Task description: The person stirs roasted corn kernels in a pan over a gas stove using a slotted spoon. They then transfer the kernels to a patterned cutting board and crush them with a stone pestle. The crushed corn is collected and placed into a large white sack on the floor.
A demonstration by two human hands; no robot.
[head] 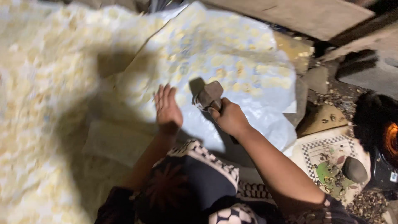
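Gripping hammer (208, 95), right hand (229, 117), left hand (167, 108) flat on sheet (248, 66)

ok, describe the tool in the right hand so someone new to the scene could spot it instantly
Start at the big white sheet dotted with pale yellow pieces that fills the upper middle. Near its lower edge are two hands; the right hand grips a handle topped by a hammer with a blocky grey-brown head. It is the only dark, solid thing on the sheet, beside the flat, empty left hand.
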